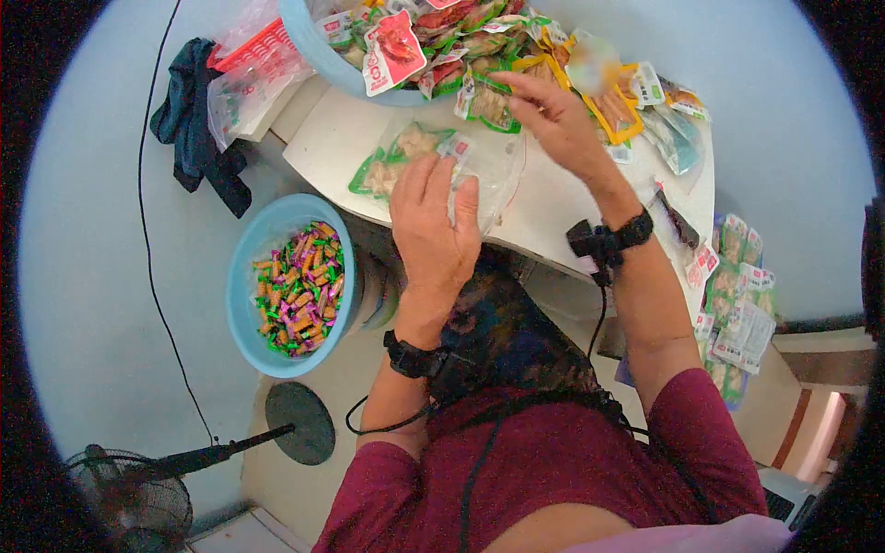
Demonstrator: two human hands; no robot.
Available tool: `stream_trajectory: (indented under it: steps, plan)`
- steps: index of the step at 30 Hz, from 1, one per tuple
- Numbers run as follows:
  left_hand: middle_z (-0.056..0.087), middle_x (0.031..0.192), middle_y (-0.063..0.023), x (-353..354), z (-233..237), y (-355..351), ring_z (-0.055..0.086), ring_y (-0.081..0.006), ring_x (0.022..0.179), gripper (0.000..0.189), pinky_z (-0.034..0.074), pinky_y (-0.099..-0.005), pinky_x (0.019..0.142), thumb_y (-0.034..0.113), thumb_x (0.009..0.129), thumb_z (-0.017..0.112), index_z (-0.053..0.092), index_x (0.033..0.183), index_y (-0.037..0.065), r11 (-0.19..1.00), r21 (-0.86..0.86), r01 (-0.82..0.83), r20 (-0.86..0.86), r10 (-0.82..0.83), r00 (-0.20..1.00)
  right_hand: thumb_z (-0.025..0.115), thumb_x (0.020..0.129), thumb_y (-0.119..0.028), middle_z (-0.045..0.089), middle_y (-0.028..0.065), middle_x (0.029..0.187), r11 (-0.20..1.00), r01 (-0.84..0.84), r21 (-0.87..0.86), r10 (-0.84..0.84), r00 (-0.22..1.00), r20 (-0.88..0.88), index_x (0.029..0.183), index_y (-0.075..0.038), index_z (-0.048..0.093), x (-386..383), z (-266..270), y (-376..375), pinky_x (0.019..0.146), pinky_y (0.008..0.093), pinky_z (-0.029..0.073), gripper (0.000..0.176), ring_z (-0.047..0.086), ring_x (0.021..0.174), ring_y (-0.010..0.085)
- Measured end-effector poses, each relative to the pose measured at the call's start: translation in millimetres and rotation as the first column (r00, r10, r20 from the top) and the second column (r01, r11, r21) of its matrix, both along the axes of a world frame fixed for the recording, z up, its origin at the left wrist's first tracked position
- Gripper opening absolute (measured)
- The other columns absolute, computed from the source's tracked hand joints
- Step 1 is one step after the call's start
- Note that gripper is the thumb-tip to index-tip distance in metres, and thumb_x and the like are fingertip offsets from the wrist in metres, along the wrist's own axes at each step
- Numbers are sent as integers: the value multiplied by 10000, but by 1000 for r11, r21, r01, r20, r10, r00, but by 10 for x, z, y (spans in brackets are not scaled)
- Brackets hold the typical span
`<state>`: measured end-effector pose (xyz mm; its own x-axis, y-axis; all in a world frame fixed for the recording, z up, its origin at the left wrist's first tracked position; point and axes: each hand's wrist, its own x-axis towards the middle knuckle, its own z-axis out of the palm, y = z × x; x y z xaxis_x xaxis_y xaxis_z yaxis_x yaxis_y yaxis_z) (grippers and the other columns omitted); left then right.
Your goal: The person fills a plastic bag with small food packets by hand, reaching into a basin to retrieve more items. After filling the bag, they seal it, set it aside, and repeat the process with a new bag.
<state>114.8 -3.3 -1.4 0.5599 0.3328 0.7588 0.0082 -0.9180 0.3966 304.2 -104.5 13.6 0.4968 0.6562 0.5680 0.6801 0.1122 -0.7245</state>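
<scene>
My left hand (431,226) lies over a clear plastic bag (502,170) on the white table, its fingers stretched out and the thumb apart. Inside that bag are green-edged snack packets (410,147) with pale contents, partly covered by the fingers. Further right, my right hand (558,124) reaches toward the heap at the basin, fingers extended and apart. Its fingertips are right at a green-and-white snack packet (489,101) that lies at the basin's edge. Black bands with small devices are strapped around both wrists.
A blue basin (309,46) heaped with mixed packets stands at the table's far side. Yellow packets (613,111) lie to its right, with a phone (678,219) nearer. On the left is a blue tub (241,304) of small wrapped sweets; a fan (129,498) stands lower left.
</scene>
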Motion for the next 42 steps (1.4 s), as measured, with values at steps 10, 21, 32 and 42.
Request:
stream_trajectory:
  steps: [10,21,32,42]
  plan:
    - [569,998,-158,-74,69,-370,540,-342,914,413,449,-432,798,196,750,721,586,1104,30,987,146,-66,-225,98,969,606,869,-300,567,145,946,950,271,-157,-161,853,496,1155,-92,593,-123,-157,311,787,421,433,354,540,904,314]
    - [566,803,-105,-25,-84,-278,577,-300,753,149,488,-391,631,75,773,653,634,920,57,978,156,-141,-179,168,970,669,768,-227,606,156,777,877,479,-38,-450,846,285,744,-41,603,8,-319,297,697,465,474,199,596,780,347]
    - [541,806,-108,-22,-212,-258,568,-323,771,77,483,-423,622,78,778,634,600,844,61,990,105,-90,-183,108,977,654,759,-433,664,216,794,711,541,-449,-230,782,579,791,4,702,-345,129,657,640,434,543,440,673,747,347]
    - [562,772,-127,-42,-213,-170,583,-332,721,72,471,-443,604,96,797,632,601,842,50,1000,6,-27,-102,27,994,585,797,-200,638,188,662,714,663,-226,-386,642,663,747,58,649,217,135,398,590,393,544,270,678,667,316]
